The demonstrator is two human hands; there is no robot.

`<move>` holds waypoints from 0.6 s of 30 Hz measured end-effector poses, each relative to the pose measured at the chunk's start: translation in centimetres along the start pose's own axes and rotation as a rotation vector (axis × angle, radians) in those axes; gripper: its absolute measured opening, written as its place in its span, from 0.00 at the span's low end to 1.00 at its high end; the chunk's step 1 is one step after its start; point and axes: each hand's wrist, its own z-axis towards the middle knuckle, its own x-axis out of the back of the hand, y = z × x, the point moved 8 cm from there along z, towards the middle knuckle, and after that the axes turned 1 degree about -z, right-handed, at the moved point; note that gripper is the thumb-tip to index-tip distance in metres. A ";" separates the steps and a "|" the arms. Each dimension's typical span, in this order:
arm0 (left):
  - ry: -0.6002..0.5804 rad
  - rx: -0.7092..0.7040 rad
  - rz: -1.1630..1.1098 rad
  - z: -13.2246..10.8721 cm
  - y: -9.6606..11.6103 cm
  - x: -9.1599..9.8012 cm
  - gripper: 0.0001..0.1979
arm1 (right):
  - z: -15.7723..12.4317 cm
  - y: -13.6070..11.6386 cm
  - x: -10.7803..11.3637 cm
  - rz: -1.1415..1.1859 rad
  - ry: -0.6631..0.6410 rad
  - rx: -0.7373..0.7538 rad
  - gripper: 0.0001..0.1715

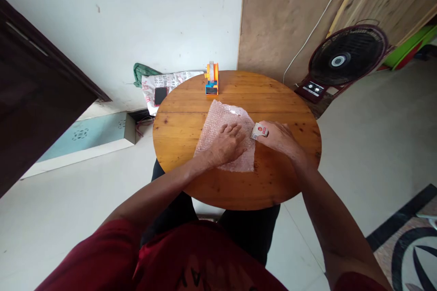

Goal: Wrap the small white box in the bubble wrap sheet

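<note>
Your right grip (277, 135) pinches the box (260, 130) at three o'clock beside the wrap (218, 116); your left grip (228, 144) lies spread upon the wrap, central on the surface (280, 100). The box seems light, crushable: hold opposite sides. The wrap seems soft, slippery: hold corners.

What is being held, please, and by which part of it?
The right hand holds a small box by its right end; the left hand rests on bubble wrap.
</note>
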 end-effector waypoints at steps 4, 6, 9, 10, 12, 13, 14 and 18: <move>-0.057 -0.034 -0.037 1.2 -0.4 -2.5 0.37 | -0.7 1.7 0.8 -0.027 -0.005 -0.054 0.09; -0.040 -0.021 -0.051 1.1 -0.5 -3.0 0.38 | -1.1 3.8 1.0 -0.045 -0.004 -0.103 0.12; -0.017 0.000 -0.063 0.9 -0.5 -3.1 0.37 | -1.5 6.3 1.9 -0.086 0.075 -0.151 0.25; -0.008 -0.001 -0.068 0.9 -0.5 -3.0 0.37 | -1.6 6.2 2.5 -0.078 0.141 -0.133 0.30; 0.015 -0.008 -0.083 0.9 -0.5 -3.0 0.38 | -2.1 4.3 3.8 -0.012 0.284 -0.062 0.32; 0.025 -0.011 -0.093 0.9 -0.5 -3.1 0.38 | -2.5 2.4 4.4 0.051 0.352 -0.002 0.30; 0.032 -0.010 -0.108 1.0 -0.6 -3.3 0.38 | -2.9 -0.1 4.7 0.133 0.398 0.089 0.26; 0.059 0.077 -0.166 1.4 -1.1 -4.4 0.31 | -3.9 -11.7 2.4 0.366 0.276 0.521 0.14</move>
